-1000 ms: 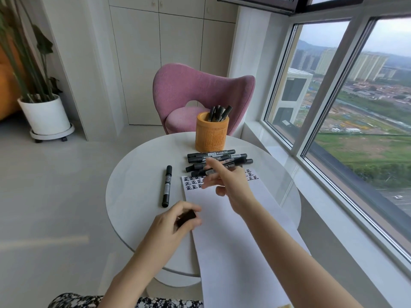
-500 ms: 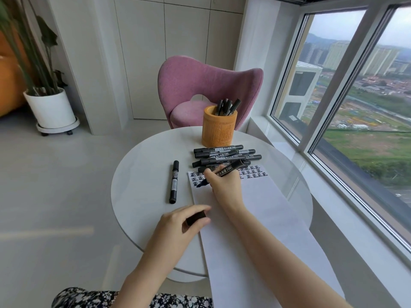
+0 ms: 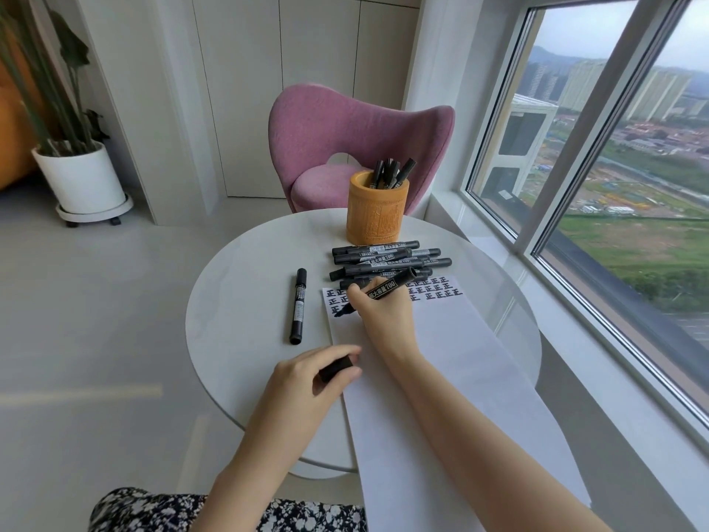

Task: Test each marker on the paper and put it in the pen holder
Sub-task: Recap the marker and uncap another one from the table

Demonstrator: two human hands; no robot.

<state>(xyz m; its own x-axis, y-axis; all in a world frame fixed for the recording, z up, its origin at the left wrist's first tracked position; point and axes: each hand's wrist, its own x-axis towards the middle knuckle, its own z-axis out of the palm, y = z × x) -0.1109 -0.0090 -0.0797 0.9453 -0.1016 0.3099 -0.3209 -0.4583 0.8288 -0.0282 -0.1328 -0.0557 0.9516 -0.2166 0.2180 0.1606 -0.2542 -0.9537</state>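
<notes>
Marker [image 3: 388, 287] in my right hand [image 3: 380, 314], fingers curled tight round the barrel, back end tilted up and to the right. Its bare tip is down at the paper [image 3: 452, 378], near the top left corner, right where the rows of black characters [image 3: 435, 290] run across the sheet. The tip itself is blurred, so I cannot tell exactly what mark it makes.

My left hand [image 3: 303, 383] pinches the black cap [image 3: 337, 368] between thumb and fingers, sitting at the paper's left edge, nearer to me than the writing hand.

Just past the top of the paper lies the pile of markers [image 3: 383, 259], black, capped, stacked crosswise on one another. Right behind them stands the pen holder [image 3: 374, 215], an orange carved cylinder, upright, with several markers in the holder [image 3: 391, 172] leaning to the right.

Off to the left of the paper, apart from everything, a lone marker [image 3: 298, 305] lies flat, pointing away from me.

The paper is a long white strip and it hangs over the near rim of the round white table [image 3: 238, 301] towards my lap. Beyond the table, a pink chair [image 3: 345, 128]. Far left on the floor, a white plant pot [image 3: 78, 182] on a wheeled base. On the right, a big window [image 3: 614, 167] with tower blocks and green ground far below.
</notes>
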